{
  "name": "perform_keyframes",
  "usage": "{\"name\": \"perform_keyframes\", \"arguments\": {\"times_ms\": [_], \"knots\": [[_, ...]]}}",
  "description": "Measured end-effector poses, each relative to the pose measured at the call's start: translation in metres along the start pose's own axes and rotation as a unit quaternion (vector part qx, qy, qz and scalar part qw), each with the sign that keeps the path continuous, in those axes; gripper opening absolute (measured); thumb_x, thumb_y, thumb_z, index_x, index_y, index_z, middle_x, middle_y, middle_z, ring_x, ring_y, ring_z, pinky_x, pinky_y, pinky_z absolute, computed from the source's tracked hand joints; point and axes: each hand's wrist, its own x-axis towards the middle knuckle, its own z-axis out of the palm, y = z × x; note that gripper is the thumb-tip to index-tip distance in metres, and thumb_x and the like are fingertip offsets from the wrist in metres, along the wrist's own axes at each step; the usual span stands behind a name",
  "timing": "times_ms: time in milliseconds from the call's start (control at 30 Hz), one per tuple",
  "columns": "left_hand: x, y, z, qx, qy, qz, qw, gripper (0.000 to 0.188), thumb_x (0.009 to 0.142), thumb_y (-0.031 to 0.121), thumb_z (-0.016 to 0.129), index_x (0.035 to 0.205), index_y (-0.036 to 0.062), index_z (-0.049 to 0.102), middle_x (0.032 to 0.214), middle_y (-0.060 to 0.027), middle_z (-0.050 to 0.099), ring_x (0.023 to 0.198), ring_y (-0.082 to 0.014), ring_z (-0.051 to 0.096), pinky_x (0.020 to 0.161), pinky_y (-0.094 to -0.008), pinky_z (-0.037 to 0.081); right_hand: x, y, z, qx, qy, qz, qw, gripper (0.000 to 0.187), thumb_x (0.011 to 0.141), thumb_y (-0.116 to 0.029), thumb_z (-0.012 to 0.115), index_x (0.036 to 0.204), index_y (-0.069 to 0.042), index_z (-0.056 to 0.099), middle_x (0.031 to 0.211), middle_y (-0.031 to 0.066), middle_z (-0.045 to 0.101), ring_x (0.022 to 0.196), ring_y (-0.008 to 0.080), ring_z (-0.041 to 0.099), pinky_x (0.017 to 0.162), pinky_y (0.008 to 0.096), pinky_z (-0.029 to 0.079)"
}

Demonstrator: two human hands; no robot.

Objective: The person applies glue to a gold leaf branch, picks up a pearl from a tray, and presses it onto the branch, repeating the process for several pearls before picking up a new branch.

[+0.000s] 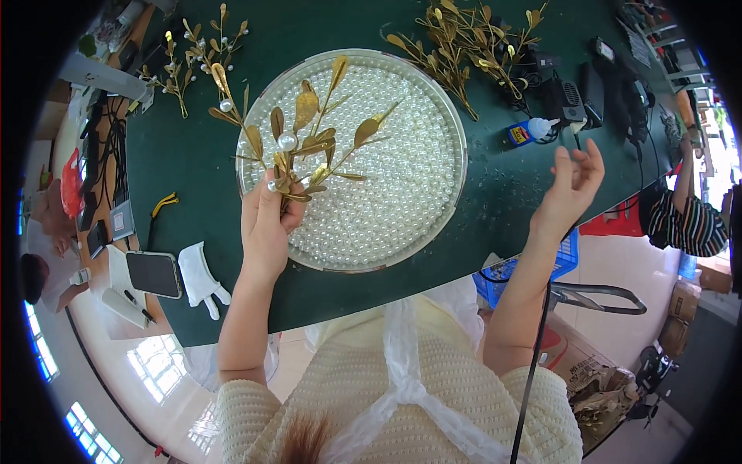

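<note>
At centre-left the left hand point(264, 232) is pinching a probably light, bendable gold sprig point(315, 145) sensibly near its base, the right hand point(568, 192), fingers point(596, 168) apart, hanging empty centre-right

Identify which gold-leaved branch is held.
The gold pearl-dotted branch in the left hand, over the round, pearl-filled tray; other branches lie on the green table.

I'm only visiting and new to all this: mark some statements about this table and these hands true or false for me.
1. The left hand holds a gold branch with pearly beads on it. True.
2. The round tray is filled with red beads. False: its beads are pearly white.
3. The right hand grips the small bottle. False: it is apart from it.
4. A phone lies left of the white glove. True.
</note>
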Motion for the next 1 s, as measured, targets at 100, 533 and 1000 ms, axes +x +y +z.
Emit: {"name": "perform_keyframes", "arguments": {"times_ms": [100,533,1000], "knots": [[0.0,0.0,-0.004,-0.015,-0.008,0.0,1.0,0.04,0.089,0.035,0.029,0.075,0.0017,0.047,0.05,0.0034,0.032,0.044,-0.0038,0.023,0.041,-0.0196,0.017,0.001,0.019,0.002,-0.12,-0.074,0.026,0.99,0.064,0.065,-0.017,0.068,0.117,-0.004,0.035,0.105,0.0078,0.037,0.078,0.01,0.04,0.069,0.0227,0.035],[0.0,-0.001,-0.004,-0.006,-0.015,-0.02,1.0,0.042,0.088,0.036,0.03,0.072,0.0021,0.049,0.05,0.0031,0.034,0.044,-0.0035,0.023,0.041,-0.0192,0.017,0.005,0.039,0.013,-0.173,-0.178,0.068,0.966,0.026,0.075,-0.017,0.058,0.096,-0.003,0.052,0.083,0.004,0.053,0.07,0.0103,0.048,0.063,0.0201,0.038],[0.0,0.002,-0.003,0.043,-0.016,-0.042,0.998,0.044,0.088,0.037,0.029,0.067,0.0027,0.047,0.049,0.0027,0.033,0.045,-0.0043,0.025,0.043,-0.0201,0.019,-0.04,-0.043,0.016,0.169,-0.253,0.046,0.951,0.038,0.077,-0.016,0.056,0.103,-0.004,0.032,0.066,0.0125,0.055,0.041,0.0053,0.039,0.038,0.0149,0.03]]}}
